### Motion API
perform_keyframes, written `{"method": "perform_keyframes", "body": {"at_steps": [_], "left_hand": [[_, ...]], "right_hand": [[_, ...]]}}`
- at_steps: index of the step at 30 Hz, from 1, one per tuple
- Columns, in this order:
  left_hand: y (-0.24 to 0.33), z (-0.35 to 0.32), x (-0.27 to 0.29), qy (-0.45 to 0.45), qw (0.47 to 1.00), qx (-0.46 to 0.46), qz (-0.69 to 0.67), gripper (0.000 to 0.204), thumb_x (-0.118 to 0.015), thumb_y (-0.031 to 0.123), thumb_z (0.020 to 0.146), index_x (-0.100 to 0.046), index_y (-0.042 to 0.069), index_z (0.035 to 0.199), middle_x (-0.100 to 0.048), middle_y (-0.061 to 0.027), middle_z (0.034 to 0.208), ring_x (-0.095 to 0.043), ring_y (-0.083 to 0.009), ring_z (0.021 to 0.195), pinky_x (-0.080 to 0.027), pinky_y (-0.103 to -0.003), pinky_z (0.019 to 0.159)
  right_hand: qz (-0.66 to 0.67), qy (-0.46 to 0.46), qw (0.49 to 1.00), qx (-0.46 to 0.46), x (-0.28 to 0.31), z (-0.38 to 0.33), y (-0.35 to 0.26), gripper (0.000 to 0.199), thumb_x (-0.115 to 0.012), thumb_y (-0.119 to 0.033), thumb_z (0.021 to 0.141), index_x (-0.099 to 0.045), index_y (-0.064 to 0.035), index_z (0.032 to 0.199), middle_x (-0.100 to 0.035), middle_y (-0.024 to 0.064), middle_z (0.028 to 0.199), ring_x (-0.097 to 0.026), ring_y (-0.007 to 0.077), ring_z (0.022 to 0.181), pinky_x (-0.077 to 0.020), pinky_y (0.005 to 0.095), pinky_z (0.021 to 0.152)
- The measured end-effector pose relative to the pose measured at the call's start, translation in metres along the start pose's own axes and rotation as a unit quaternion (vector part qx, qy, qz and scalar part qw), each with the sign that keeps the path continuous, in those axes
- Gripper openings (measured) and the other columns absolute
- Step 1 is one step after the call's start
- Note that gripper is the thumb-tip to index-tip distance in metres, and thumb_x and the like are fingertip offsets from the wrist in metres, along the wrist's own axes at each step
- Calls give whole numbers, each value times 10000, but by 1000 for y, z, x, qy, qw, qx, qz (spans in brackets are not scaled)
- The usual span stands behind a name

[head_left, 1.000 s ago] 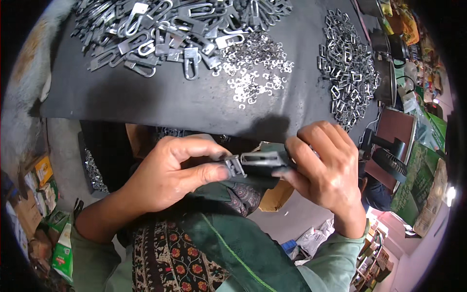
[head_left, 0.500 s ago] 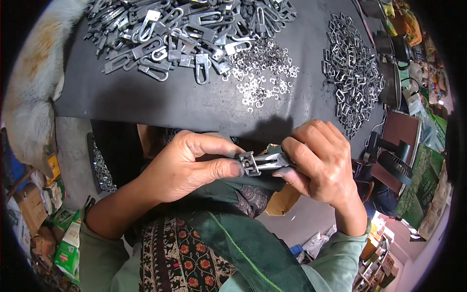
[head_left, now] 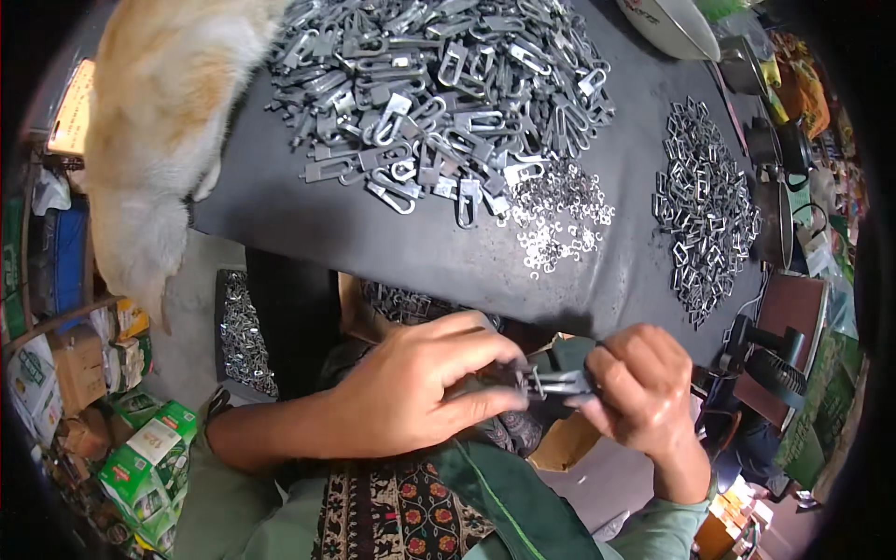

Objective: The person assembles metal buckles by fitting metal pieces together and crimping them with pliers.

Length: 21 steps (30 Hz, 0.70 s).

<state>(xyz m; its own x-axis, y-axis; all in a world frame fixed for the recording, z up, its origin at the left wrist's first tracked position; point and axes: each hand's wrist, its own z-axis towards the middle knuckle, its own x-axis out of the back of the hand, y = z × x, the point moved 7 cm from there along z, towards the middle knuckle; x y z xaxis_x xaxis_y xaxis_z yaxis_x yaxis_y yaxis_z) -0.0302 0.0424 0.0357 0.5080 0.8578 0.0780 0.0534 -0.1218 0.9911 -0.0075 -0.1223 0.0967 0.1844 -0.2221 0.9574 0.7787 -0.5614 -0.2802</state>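
My left hand [head_left: 420,383] is closed, its thumb and fingertips pinching a small dark metal fitting [head_left: 534,381] with a crossbar. Most of that fitting is covered by the fingers, and it is smeared by motion. My right hand [head_left: 644,387] is wrapped round a pair of pliers [head_left: 567,384], whose handles are hidden in the fist. The pliers' jaws point left and meet the fitting. Both hands are above my lap, in front of the near edge of the dark table [head_left: 420,245].
On the table are heaped looped metal clips [head_left: 439,93], small C-shaped rings [head_left: 560,224] and rectangular metal links [head_left: 705,215]. A furry light-coloured animal [head_left: 177,140] lies over the left edge. A bowl [head_left: 672,28] stands far right, a black fan [head_left: 775,373] at right.
The view has tilted, so the table and heaps appear lower and farther right. My left hand has rolled, showing more of its back. Pliers and fitting are still together, now blurred.
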Motion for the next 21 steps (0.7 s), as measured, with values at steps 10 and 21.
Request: {"method": "perform_keyframes", "body": {"at_steps": [10, 21], "left_hand": [[55, 105, 96, 368, 744, -120, 545, 251, -703, 259, 863, -649, 14, 870, -642, -163, 847, -650, -370, 786, -517, -440, 641], [36, 105, 80, 322, 703, -147, 617, 227, -682, 132, 832, -568, 16, 990, -598, -160, 963, -596, -351, 908, -477, -448, 769]], "right_hand": [[-42, -56, 990, -121, -41, -18, -2, 271, -748, -269, 766, -580, -81, 865, -497, 54, 790, -527, 236, 761, -381, 360, 644], [-90, 175, 924, -329, 9, -44, 113, 171, -703, -112, 786, -561, -18, 799, -608, 157, 782, -621, 372, 734, -489, 458, 623]]}}
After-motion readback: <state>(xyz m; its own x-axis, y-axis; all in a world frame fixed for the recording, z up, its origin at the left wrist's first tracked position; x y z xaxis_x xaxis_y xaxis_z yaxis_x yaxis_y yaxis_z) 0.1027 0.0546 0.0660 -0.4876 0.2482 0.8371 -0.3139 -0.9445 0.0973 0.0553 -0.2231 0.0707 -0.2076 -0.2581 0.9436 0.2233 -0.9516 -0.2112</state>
